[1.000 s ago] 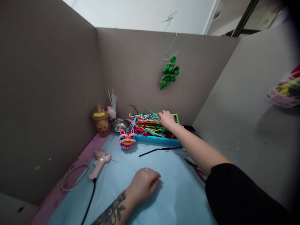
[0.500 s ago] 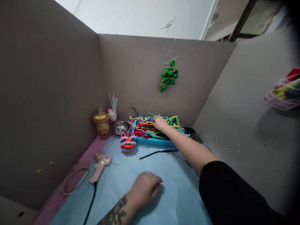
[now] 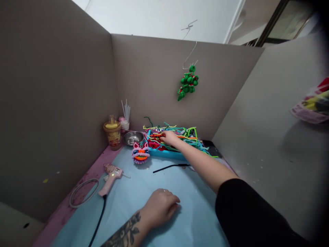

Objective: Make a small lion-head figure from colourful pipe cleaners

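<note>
My right hand (image 3: 170,138) reaches into a blue tray (image 3: 167,154) heaped with pipe cleaners (image 3: 186,140) of many colours. Its fingers pinch together at the red and orange pipe cleaners on the tray's left part; how many are between them is hidden. On the light blue mat (image 3: 197,212) rests my left hand (image 3: 161,207), fingers curled inward and nothing visible in them. A pink and orange lion-head figure (image 3: 140,153) of pipe cleaners stands by the tray's front left corner. Between my hands and the tray lies a thin black rod (image 3: 169,167), slightly bent.
A pink glue gun (image 3: 112,176) with a lit light lies at left, its black cord (image 3: 99,219) running toward me. Behind are a lidded cup (image 3: 113,137), a metal bowl (image 3: 133,138) and white sticks (image 3: 125,111). A green ornament (image 3: 189,83) hangs on the back panel.
My right hand has moved left and slightly nearer within the tray, from the middle of the pile to the red pipe cleaners. My left hand stays on the mat. The view has shifted slightly.
</note>
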Demonstrator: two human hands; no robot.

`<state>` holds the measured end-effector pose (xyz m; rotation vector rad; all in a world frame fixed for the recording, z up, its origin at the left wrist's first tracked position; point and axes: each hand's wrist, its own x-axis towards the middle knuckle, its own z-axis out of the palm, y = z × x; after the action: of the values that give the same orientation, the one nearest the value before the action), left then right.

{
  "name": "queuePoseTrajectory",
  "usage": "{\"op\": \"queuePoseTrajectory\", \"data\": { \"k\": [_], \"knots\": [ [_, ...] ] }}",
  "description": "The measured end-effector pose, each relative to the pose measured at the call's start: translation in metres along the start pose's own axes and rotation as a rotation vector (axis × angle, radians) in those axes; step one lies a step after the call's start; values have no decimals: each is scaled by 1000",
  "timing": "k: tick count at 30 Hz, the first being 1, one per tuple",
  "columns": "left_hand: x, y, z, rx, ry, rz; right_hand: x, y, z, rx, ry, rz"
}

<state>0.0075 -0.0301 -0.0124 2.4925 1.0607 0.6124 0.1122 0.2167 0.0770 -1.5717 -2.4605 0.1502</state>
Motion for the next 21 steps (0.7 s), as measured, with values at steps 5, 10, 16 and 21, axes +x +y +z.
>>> {"op": "queuePoseTrajectory", "data": {
  "k": [5, 10, 16, 21],
  "knots": [
    [-1, -5, -2, 7, 34, -23, 26, -16, 7, 73, 64, 8],
    [-1, -1, -2, 13, 27, 38, 38, -10, -20, 303, 177, -37],
    [0, 1, -5, 12, 31, 63, 29, 1, -49, 862, 220, -83],
    [0, -1, -5, -1, 33, 52, 25, -14, -56, 1059, 245, -83]
  ]
}}
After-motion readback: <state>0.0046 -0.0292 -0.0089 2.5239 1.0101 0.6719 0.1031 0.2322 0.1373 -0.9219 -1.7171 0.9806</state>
